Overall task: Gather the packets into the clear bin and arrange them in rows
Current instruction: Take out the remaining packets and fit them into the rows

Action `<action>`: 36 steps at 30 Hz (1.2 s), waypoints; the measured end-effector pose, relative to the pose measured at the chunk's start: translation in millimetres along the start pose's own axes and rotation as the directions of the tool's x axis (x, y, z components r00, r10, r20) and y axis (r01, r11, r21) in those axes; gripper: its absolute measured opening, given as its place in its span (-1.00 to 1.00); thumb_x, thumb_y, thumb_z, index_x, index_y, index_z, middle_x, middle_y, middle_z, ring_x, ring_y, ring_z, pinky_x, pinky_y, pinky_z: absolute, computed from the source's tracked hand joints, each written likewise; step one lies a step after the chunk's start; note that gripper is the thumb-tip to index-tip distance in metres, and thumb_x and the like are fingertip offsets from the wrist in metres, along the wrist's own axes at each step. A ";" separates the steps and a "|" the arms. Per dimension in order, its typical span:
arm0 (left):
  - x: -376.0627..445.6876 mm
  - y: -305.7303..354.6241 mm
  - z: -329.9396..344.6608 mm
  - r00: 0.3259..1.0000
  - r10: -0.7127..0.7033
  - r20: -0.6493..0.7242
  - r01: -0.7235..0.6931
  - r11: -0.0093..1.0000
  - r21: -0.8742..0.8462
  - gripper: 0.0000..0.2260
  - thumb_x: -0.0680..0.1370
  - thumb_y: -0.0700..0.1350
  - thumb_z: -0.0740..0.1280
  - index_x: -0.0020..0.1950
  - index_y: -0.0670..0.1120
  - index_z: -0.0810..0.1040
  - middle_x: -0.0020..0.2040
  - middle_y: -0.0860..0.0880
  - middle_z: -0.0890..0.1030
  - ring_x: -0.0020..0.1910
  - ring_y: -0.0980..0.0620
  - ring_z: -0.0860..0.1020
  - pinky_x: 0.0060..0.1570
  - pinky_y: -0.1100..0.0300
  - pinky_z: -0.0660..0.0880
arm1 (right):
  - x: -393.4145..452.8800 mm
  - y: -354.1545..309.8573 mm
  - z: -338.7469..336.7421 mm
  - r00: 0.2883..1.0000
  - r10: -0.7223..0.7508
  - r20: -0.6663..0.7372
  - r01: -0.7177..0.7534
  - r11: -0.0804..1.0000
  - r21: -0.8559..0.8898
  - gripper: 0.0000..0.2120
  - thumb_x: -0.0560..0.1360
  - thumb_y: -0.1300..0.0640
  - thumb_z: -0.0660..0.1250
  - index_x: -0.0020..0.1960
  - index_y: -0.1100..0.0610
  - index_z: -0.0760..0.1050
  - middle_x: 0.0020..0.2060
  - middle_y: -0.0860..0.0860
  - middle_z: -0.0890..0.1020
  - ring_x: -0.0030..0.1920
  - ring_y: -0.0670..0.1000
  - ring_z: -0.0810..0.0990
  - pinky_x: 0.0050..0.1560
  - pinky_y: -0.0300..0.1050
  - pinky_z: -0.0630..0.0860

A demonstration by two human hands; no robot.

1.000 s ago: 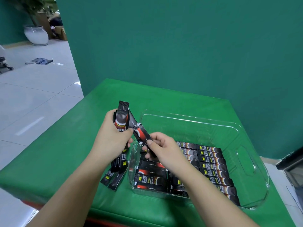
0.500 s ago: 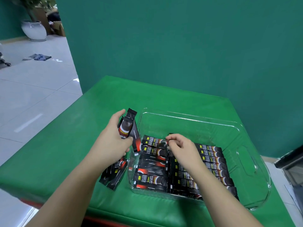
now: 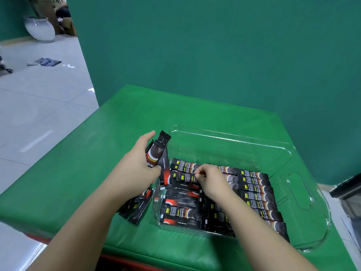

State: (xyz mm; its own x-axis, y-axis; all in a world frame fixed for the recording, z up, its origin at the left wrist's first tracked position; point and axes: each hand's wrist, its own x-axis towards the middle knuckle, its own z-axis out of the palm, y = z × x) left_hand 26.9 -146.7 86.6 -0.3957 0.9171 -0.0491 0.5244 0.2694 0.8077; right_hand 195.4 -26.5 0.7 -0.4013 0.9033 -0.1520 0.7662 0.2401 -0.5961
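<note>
- Head view, left hand (image 3: 136, 173): fingers and thumb curled round a bundle of packets (image 3: 157, 153), held nearly upright just outside the near-left wall of the clear bin (image 3: 304, 208). The bundle's long axis runs up and away from the viewer; its lower ends show below the palm, against the green table cover (image 3: 82, 173).
- Head view, right hand (image 3: 210, 180): inside the bin, fingertips pinched together on the end of one packet (image 3: 182, 177) in the left-hand row. This packet lies flat, its long axis running left to right, parallel with its neighbours.
- Head view, rows in bin (image 3: 256, 192): packets fill the near part of the bin floor in side-by-side columns; the far part of the floor is bare.
- Deciding relation: the held bundle stands to the left of the right hand, across the bin wall, with its axis crosswise to the rows. By judgement, the next packet must be drawn rightward over the wall and turned flat. The right hand is nearer the open row end.
</note>
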 end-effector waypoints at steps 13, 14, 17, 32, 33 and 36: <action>1.4 0.6 1.2 0.999 -0.043 0.021 0.043 0.999 -0.029 -0.34 0.50 -0.23 0.32 0.46 0.23 0.13 -0.46 0.04 0.54 -0.55 0.12 0.46 -0.51 0.30 0.39 | -4.4 -23.1 6.1 0.993 -0.119 -0.021 0.117 0.991 -0.072 -0.83 0.55 0.00 0.28 0.01 0.07 0.56 -0.09 -0.04 0.59 -0.02 -0.01 0.49 -0.01 -0.11 0.43; 1.9 0.6 1.6 0.999 -0.040 0.019 0.041 0.999 -0.028 -0.34 0.50 -0.23 0.33 0.46 0.22 0.14 -0.45 0.04 0.55 -0.55 0.12 0.47 -0.49 0.28 0.40 | -9.8 -28.8 0.6 0.991 -0.130 0.011 0.128 0.987 0.100 -0.85 0.55 -0.02 0.27 -0.04 0.03 0.56 -0.17 -0.10 0.58 -0.13 -0.07 0.51 -0.08 -0.15 0.42; 3.8 0.3 2.8 1.000 -0.025 0.014 0.025 0.999 -0.022 -0.32 0.48 -0.23 0.34 0.46 0.21 0.14 -0.43 0.04 0.57 -0.53 0.12 0.50 -0.45 0.26 0.39 | -25.6 -48.0 -10.1 0.973 -0.215 0.079 0.168 0.905 0.391 -0.92 0.54 -0.04 0.29 -0.10 -0.08 0.54 -0.21 -0.18 0.61 -0.18 -0.17 0.55 -0.10 -0.25 0.47; -7.1 0.1 2.9 0.997 0.070 -0.020 -0.065 0.982 0.176 -0.34 0.53 -0.09 0.33 0.46 0.29 0.04 -0.19 0.01 0.60 -0.46 0.03 0.48 -0.36 0.12 0.48 | -33.3 -27.2 -22.7 0.999 -0.040 -0.029 0.049 0.841 0.539 -0.85 0.55 0.21 0.28 -0.16 0.03 0.53 -0.38 -0.06 0.62 -0.50 -0.07 0.51 -0.47 -0.23 0.39; -7.3 -0.1 3.5 0.997 0.073 -0.011 -0.070 0.980 0.185 -0.34 0.52 -0.10 0.33 0.46 0.29 0.04 -0.19 0.01 0.60 -0.45 0.01 0.49 -0.33 0.08 0.49 | -33.2 -23.0 -24.1 0.999 -0.022 -0.034 0.037 0.844 0.535 -0.83 0.55 0.25 0.26 -0.14 0.02 0.52 -0.32 -0.05 0.66 -0.44 -0.05 0.58 -0.46 -0.27 0.40; -7.1 -0.8 6.3 0.997 0.078 0.007 -0.078 0.977 0.196 -0.34 0.52 -0.11 0.34 0.45 0.29 0.06 -0.17 0.01 0.61 -0.46 0.03 0.48 -0.32 0.08 0.50 | -34.0 -11.7 -26.6 0.996 -0.017 -0.085 0.052 0.902 0.428 -0.77 0.53 0.28 0.27 -0.09 -0.05 0.50 -0.34 -0.13 0.63 -0.21 -0.01 0.67 -0.42 -0.39 0.33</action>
State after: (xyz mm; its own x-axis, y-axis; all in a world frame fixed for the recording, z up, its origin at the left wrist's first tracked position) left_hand 34.0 -151.6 82.6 -0.3479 0.9375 0.0098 0.6914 0.2495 0.6781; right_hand 213.4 -50.5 33.9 -0.3700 0.9261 -0.0738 0.4552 0.1115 -0.8834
